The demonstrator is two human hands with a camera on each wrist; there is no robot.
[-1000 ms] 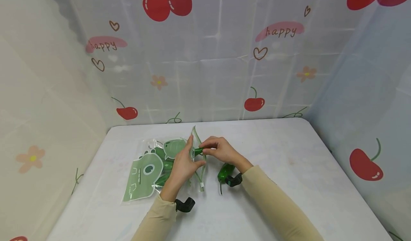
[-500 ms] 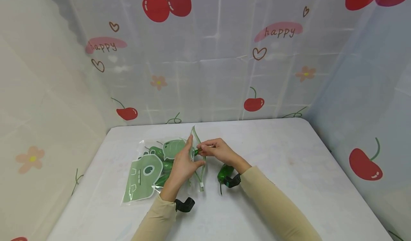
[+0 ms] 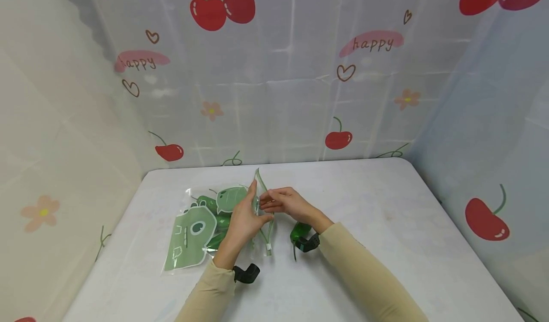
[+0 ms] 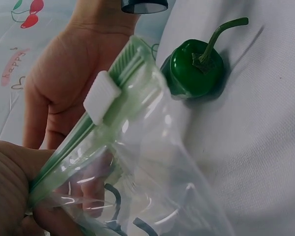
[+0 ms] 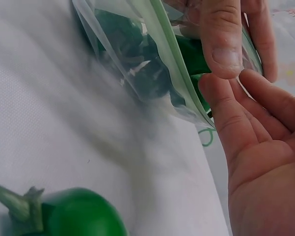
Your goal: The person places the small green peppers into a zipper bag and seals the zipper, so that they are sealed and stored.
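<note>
A clear zip bag with a green cartoon print lies on the table, several green peppers showing inside. With thumb and fingers, my left hand holds its mouth apart by the green zip edge; a white slider sits on that edge. My right hand is at the mouth, fingers extended and slightly bent. In the right wrist view its fingertips are right at a dark green pepper within the opening, partly hidden by the left thumb. Another green pepper lies on the table under the right wrist.
The white table stands against a curtain printed with cherries and hearts. Black wrist cameras, such as the left one, stick out from both wrists; the right one overlaps the loose pepper in the head view.
My right hand has moved left toward the bag's mouth, and the pepper it was pinching has gone into the opening. The left hand keeps its place.
</note>
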